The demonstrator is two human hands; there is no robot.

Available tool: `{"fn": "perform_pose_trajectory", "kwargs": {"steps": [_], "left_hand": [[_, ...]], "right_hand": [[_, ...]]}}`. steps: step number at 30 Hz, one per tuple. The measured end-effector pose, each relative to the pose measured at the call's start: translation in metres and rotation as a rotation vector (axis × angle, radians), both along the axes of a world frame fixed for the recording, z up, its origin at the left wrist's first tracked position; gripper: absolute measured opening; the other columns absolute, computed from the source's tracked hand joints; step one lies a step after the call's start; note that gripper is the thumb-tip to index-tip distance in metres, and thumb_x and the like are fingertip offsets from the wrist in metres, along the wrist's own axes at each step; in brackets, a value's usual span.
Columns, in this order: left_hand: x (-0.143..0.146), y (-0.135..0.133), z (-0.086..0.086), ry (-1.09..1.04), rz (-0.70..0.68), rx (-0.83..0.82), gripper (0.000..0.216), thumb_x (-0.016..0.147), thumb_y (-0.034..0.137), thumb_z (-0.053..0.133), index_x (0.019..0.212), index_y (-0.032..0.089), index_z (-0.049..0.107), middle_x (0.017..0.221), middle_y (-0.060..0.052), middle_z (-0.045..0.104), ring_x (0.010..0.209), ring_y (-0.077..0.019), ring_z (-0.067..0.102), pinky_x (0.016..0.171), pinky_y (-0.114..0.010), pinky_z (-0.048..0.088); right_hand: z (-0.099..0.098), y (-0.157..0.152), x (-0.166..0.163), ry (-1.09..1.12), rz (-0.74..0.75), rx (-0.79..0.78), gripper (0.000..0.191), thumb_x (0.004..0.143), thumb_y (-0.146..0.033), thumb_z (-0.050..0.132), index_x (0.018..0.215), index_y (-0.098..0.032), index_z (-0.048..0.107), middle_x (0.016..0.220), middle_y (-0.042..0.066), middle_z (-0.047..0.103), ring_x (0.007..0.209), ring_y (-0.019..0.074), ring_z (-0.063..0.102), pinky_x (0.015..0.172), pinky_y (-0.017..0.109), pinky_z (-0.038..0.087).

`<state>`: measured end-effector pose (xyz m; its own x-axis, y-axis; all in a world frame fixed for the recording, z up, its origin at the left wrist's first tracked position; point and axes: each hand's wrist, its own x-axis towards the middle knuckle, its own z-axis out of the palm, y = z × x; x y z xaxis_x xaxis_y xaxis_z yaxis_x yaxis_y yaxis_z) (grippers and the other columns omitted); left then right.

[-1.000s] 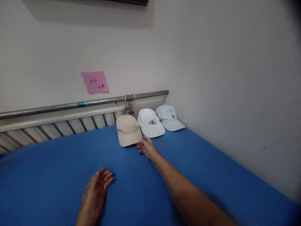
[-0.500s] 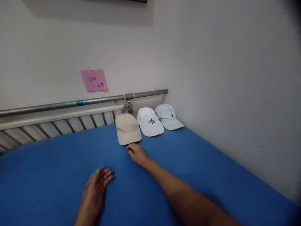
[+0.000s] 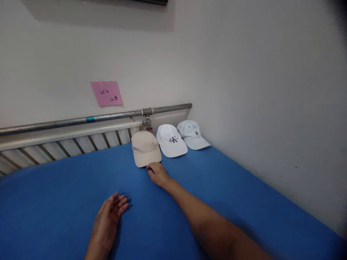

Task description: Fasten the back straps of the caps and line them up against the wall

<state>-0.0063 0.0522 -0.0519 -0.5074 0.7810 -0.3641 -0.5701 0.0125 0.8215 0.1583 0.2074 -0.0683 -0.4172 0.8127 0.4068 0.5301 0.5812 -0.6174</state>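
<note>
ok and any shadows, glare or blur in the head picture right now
Head view: dim, soft light with no strong glare; head view: soft shadows beside the left hand on the blue surface and high on the back wall; head view: top right corner darkened; head view: the logo on the middle cap looks fairly sharp, no obvious blur.

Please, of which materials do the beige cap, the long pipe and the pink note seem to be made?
Beige cap: probably woven fabric, matte, with a soft crease in the crown.
Long pipe: likely metal, dull grey with faint shine and streaks.
Pink note: apparently paper, matte, thin, with handwriting.
</note>
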Motion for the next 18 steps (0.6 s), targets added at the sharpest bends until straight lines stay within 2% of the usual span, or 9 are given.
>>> {"fn": "perform_pose_trajectory", "kwargs": {"steps": [18], "left_hand": [[-0.002, 0.0009, -0.0069, 0.023, -0.008, 0.024, 0.016, 0.087, 0.017, 0.053, 0.089, 0.008, 0.066, 0.076, -0.01, 0.072, 0.07, -0.019, 0.07, 0.063, -0.029, 0.058]], "right_hand": [[0.0035, 0.0048, -0.0005, -0.001, -0.004, -0.02, 0.023, 0.078, -0.003, 0.052, 0.086, -0.019, 0.066, 0.09, 0.006, 0.068, 0.089, 0.02, 0.058, 0.085, 0.032, 0.044]]}}
